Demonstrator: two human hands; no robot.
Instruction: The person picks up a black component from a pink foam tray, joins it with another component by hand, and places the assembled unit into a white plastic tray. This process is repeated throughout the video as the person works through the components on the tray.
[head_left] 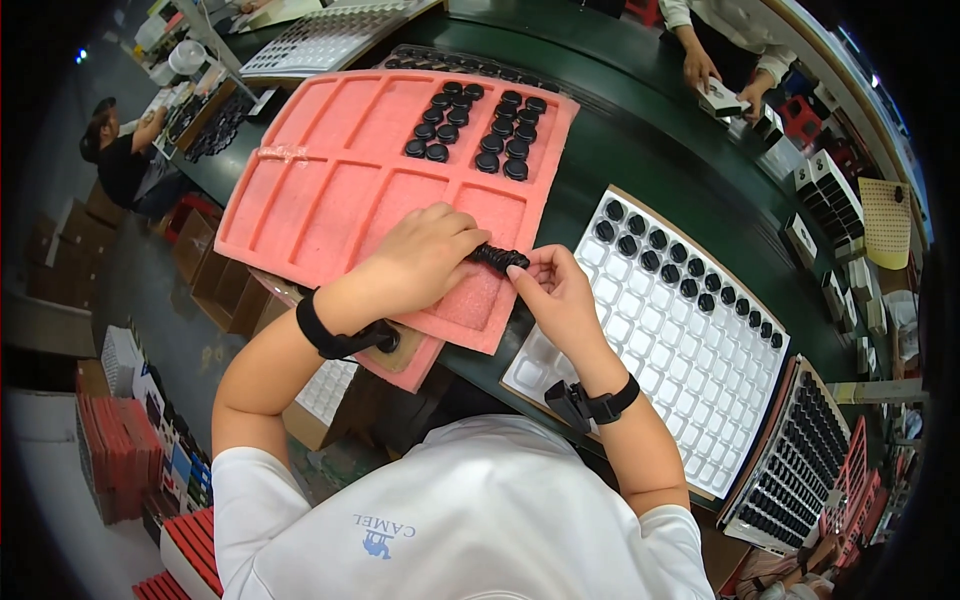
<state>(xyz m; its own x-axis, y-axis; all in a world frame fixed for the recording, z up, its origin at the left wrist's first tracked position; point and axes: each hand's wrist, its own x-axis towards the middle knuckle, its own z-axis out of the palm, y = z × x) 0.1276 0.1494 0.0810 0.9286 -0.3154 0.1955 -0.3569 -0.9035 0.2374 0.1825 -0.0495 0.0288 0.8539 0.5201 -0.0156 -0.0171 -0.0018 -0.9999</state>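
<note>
While both hands meet above the near edge of the pink foam tray [330, 170], the left hand [425, 262] and right hand [553, 296] pinch between their fingers a short row of round black caps [496, 259], too tightly stacked to count; beyond the fingers two clusters of glossy black caps [478, 130] sit in the tray's rectangular pockets; right of the fingers a white gridded tray [680, 350] lies on the dark green counter [640, 130].

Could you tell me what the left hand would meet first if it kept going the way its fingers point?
Probably the right hand: the left hand points right along the black stack both hold.
</note>
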